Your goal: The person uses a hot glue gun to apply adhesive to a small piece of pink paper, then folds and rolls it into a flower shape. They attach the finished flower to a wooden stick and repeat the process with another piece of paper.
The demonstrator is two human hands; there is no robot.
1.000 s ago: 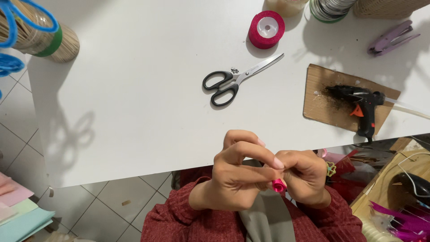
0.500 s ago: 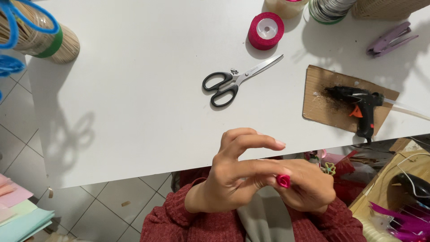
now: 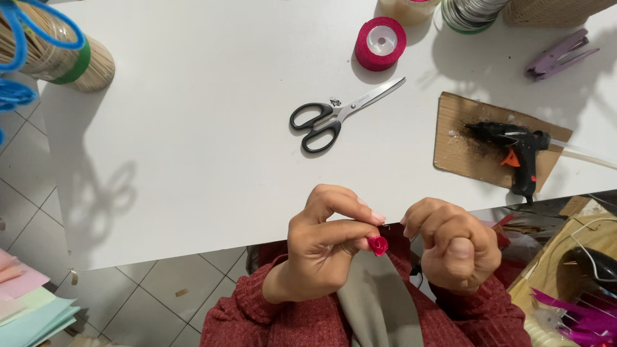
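Left hand (image 3: 321, 247) pinching small pink ribbon rose (image 3: 378, 245) at fingertips, below the white table (image 3: 193, 128) near edge. Right hand (image 3: 453, 247) just beside, fingers curled into loose fist, apparently holding nothing.

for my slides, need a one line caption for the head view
Left hand pinches a small pink rolled rose beside the closed right hand at a white table.
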